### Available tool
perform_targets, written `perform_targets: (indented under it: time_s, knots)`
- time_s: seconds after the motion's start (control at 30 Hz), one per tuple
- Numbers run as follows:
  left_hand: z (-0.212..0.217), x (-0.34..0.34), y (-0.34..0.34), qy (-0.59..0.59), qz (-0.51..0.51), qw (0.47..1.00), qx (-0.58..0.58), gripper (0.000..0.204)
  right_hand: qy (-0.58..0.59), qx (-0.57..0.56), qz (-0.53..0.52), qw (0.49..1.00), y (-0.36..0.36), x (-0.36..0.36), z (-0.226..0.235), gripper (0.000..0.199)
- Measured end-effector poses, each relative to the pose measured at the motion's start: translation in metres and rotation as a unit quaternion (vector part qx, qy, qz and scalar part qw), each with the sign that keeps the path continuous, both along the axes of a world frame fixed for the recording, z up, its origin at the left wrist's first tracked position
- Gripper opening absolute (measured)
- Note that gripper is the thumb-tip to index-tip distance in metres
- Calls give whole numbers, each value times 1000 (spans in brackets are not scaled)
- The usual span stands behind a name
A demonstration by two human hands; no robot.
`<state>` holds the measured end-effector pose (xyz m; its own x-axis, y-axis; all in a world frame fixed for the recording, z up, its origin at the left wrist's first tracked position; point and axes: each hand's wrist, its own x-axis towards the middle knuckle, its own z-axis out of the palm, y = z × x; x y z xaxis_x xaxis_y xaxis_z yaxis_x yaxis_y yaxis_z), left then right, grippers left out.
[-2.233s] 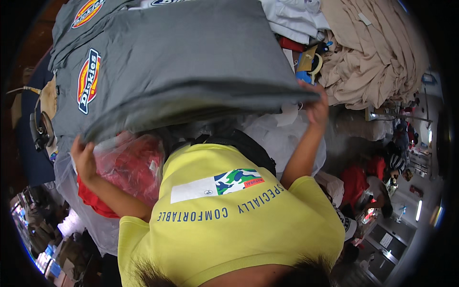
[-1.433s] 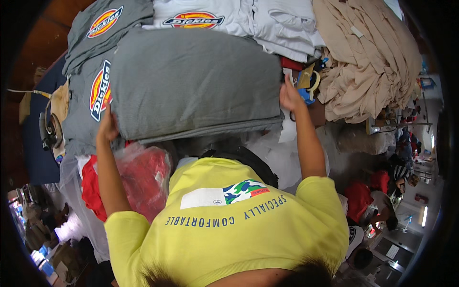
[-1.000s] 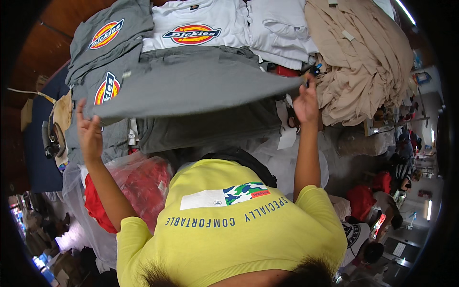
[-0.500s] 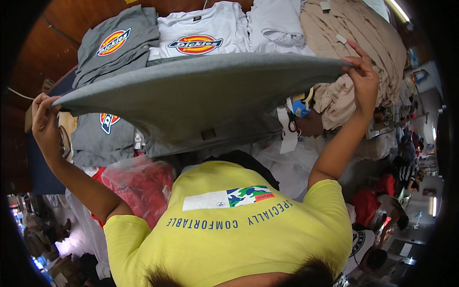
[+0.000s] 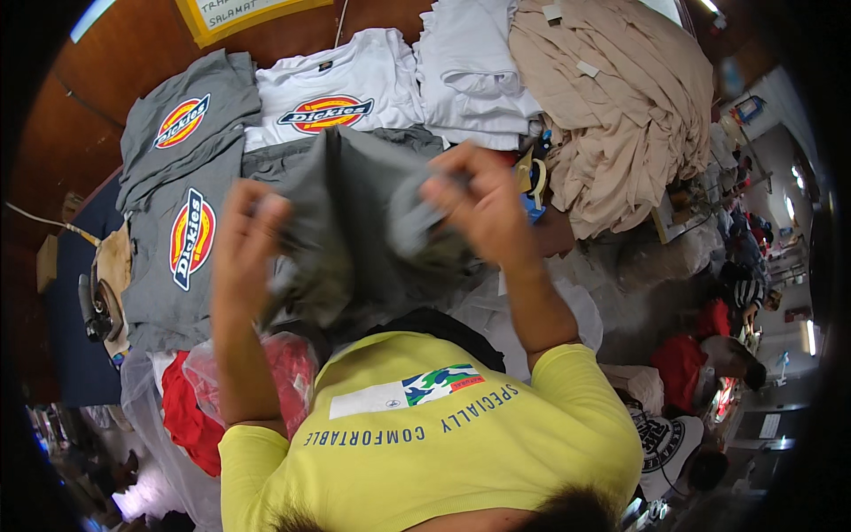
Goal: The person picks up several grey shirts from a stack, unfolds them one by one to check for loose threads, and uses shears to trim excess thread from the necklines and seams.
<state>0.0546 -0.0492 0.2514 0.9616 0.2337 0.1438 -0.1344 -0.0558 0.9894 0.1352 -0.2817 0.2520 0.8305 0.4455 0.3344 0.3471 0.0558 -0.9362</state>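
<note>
Between my two hands a dark grey T-shirt [image 5: 355, 213] hangs bunched and partly blurred by motion. My left hand [image 5: 253, 226] grips its left side, fingers closed on the cloth. On the other side my right hand [image 5: 479, 195] pinches a fold of the same shirt, also smeared a little. More grey cloth lies on the table beneath it. To the left are grey T-shirts [image 5: 151, 257] with a round red and yellow print. A white T-shirt [image 5: 390, 80] with a similar print lies just beyond the held shirt.
Folded white garments [image 5: 470, 62] and a large beige cloth pile [image 5: 620, 106] stand at the far right. A tape dispenser [image 5: 532, 182] is beside my right hand. Plastic-wrapped red cloth [image 5: 288, 368] sits near at left; an iron [image 5: 97, 306] is at the left edge. Other people are at far right.
My hands have come much closer together and nearer to me. The grey shirt, stretched wide and taut before, is now gathered between them, uncovering the left shirts.
</note>
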Motion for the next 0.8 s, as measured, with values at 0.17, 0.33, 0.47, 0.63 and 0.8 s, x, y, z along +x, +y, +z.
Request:
perform_targets:
  time_s: [0.17, 0.33, 0.47, 0.63, 0.8]
  knots:
    - [14, -22, -56, -120, -99, 982, 102, 45, -150, -46, 180, 971, 14, -42, 21, 36]
    - [34, -35, -48, -173, -160, 970, 63, 35, -320, -117, 119, 933, -20, -21, 50, 52]
    - [60, -26, -49, -216, -231, 948, 45, 17, -249, -252, 310, 882, -36, 20, 15, 50]
    - [66, -5, -39, -278, -168, 944, -62, 20, -206, -263, 342, 878, -84, 49, 32, 28]
    - [75, 101, -16, -202, -107, 957, 180, 46, -161, -282, 114, 939, -120, 113, 75, 23]
